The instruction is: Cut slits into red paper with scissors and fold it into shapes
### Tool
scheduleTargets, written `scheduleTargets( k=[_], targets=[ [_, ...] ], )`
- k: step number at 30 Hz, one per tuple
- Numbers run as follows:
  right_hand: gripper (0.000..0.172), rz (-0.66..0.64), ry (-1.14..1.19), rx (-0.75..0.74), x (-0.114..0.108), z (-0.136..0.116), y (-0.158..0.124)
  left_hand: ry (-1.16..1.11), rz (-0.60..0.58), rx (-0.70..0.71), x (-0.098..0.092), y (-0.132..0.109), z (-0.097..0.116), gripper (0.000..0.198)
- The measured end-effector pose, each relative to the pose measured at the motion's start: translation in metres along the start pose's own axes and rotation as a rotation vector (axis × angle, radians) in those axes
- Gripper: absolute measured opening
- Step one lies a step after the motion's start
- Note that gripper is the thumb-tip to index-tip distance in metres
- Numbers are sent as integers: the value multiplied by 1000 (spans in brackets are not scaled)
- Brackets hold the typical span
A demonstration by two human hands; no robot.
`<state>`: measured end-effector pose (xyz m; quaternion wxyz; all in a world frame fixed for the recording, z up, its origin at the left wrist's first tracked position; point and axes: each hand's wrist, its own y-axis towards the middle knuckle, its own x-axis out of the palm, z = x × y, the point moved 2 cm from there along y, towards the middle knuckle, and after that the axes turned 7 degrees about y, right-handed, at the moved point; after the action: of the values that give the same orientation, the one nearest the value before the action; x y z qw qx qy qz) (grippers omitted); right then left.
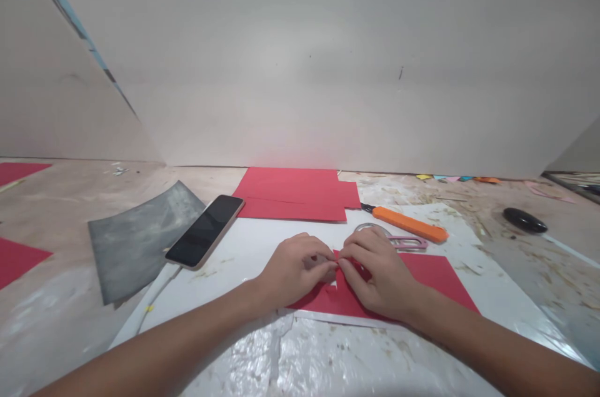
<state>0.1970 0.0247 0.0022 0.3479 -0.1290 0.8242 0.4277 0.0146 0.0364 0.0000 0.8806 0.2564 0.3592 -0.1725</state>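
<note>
A sheet of red paper (435,278) lies in front of me on a white sheet, with a small gap showing white near its middle. Over its left part my left hand (297,272) is closed, thumb and fingers pinched at the paper by the gap. My right hand (382,272) rests on the same sheet, its thumb and fingertips pinched together close to the left fingertips. Both pinches meet on a raised bit of the red paper. Just behind my right hand lies a pink-handled tool (410,242) with a round part, partly hidden by the fingers.
An orange box cutter (410,224) lies behind the hands, beside more red paper sheets (290,190). To the left, a phone (206,231) overlaps a dark grey sheet (135,247). A black oval object (525,221) lies right. A white panel (300,59) stands behind.
</note>
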Motion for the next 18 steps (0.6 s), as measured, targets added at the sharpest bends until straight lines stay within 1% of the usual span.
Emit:
scheduleTargets(
  k=[3, 6, 11, 15, 18],
  targets=[
    [7, -18, -5, -9, -3, 0, 1, -2, -4, 9, -1, 0, 2, 11],
    [9, -48, -16, -34, -6, 1, 2, 14, -19, 22, -2, 0, 3, 15],
    [12, -99, -46, -63, -7, 0, 0, 79, -49, 81, -2, -1, 3, 23],
    [14, -53, -17, -45, -6, 1, -4, 103, -81, 133, -1, 0, 4, 29],
    [15, -27, 6, -22, -5, 3, -7, 115, -99, 123, 1, 1, 5, 32]
  ],
)
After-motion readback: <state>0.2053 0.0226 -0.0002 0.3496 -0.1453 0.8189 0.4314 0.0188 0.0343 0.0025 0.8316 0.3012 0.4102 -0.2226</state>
